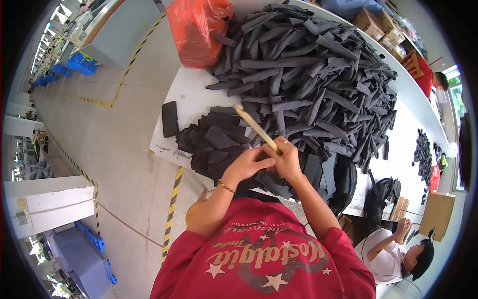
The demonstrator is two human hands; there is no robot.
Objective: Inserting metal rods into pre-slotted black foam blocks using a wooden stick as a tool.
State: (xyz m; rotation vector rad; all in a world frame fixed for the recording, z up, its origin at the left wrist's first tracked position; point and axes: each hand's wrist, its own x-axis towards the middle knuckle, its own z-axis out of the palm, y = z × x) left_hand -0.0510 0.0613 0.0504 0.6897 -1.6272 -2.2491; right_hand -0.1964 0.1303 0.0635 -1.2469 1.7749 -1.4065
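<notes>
The wooden stick [256, 128] is grasped in the right hand [288, 160] and inclined toward the upper left, above the white table [191, 89]. The left hand [247, 164] is positioned just beside the right; whether anything is gripped by it cannot be told. Dark fabric tubes [308, 74] are heaped beyond both hands.

Textile workshop: heap of dk. cloth pcs. [308, 74], striped flr. tape [173, 209], prob. machine stns. [74, 37] far L

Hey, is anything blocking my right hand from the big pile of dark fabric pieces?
Nothing visible does. Your right hand holds the pale stick, which slants away to the left, and the big pile lies openly just beyond the hand.
</notes>
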